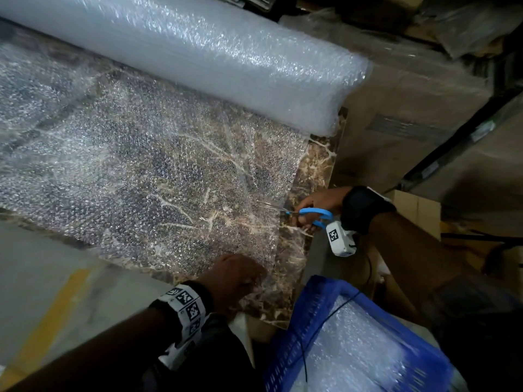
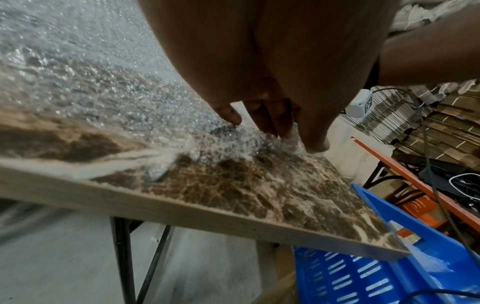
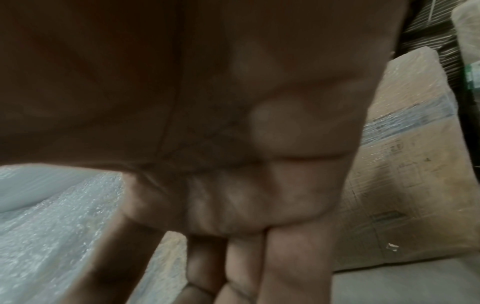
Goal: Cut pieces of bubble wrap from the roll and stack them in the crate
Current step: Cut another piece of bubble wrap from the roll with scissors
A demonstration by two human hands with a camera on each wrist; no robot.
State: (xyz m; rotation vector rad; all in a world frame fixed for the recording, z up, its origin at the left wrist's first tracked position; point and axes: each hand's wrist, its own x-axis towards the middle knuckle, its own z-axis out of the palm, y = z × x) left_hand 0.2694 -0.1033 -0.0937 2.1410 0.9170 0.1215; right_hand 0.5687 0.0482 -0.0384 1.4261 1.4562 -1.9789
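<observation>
Cutting step in hand, judged from the blades at the sheet's edge; next move likely calls for running the cut straight across toward the far left while keeping the sheet taut.

Far left: unrolled bubble wrap sheet [image 1: 135, 176] lying flat over the marbled bench [image 1: 314, 176], reaching past the left of the head view. Behind it, the bubble wrap roll [image 1: 198, 58] lying along the back of the bench, right end near the bench's right edge.

Lower middle: left hand [image 1: 235, 281] at the sheet's near right corner, fingertips [image 2: 315, 145] pinching a bunched bit of wrap against the bench top, near the front edge. Bare floor below and to the left, so open room on that side.

Right: right hand [image 1: 317, 205] off the sheet's right edge, fingers curled through the blue handles of the scissors [image 1: 308, 215], blades pointing left and just into the wrap. Whether the blades stand apart or together: cannot tell, too thin and blurred. A bare strip of bench between sheet edge and bench edge; little slack there.

Lower right: blue crate [image 1: 300, 329] below the bench corner, cut wrap pieces [image 1: 365, 343] already inside. Cardboard boxes [image 1: 407, 103] crowding the right side, so tight room for that elbow.
</observation>
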